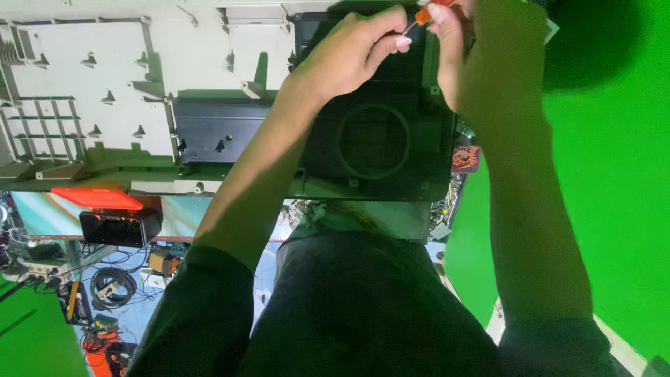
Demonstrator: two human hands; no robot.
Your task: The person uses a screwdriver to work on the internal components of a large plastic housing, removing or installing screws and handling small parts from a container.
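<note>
Screwdriver (423,14) tip hidden; right hand (481,56) cut off.

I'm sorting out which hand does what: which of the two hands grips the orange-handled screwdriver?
The right hand pinches the orange screwdriver; the left hand only steadies its shaft.

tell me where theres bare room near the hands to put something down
Bare green surface lies right of the right hand and the dark housing. The white ribbed panel, left of the left hand, is open but studded with clips. Crowded: the housing top, where both hands meet at the orange-handled screwdriver.
</note>
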